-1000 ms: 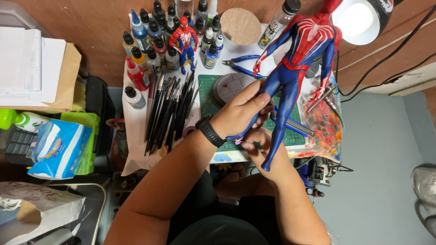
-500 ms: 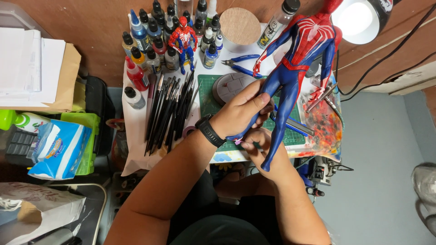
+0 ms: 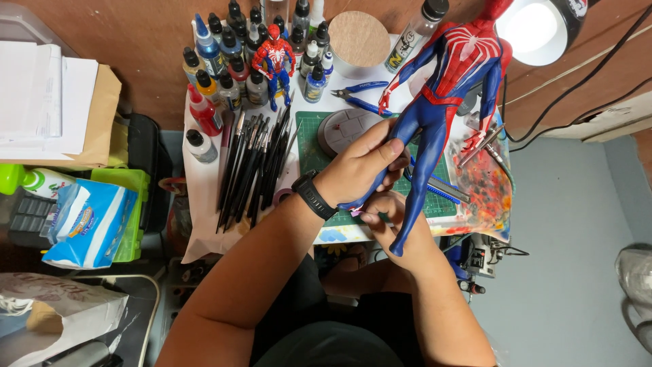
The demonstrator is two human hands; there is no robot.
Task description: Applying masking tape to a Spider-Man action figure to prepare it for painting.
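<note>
A tall red and blue superhero figure (image 3: 454, 81) stands over the green cutting mat (image 3: 314, 158) on the small white table. My left hand (image 3: 363, 166), with a black watch on the wrist, grips the figure's left leg around the knee and shin. My right hand (image 3: 388, 221) is below it, fingers pinched at the foot of that same leg near the table's front edge. The figure's other leg (image 3: 415, 197) hangs free beside my right hand.
A row of black paintbrushes (image 3: 255, 166) lies left of the mat. Paint bottles (image 3: 224, 61), a small red and blue figure (image 3: 274, 60), blue pliers (image 3: 360, 95) and a round grey base (image 3: 346, 129) fill the back. A lit lamp (image 3: 536, 30) stands at right, a paint-stained palette (image 3: 485, 187) below it.
</note>
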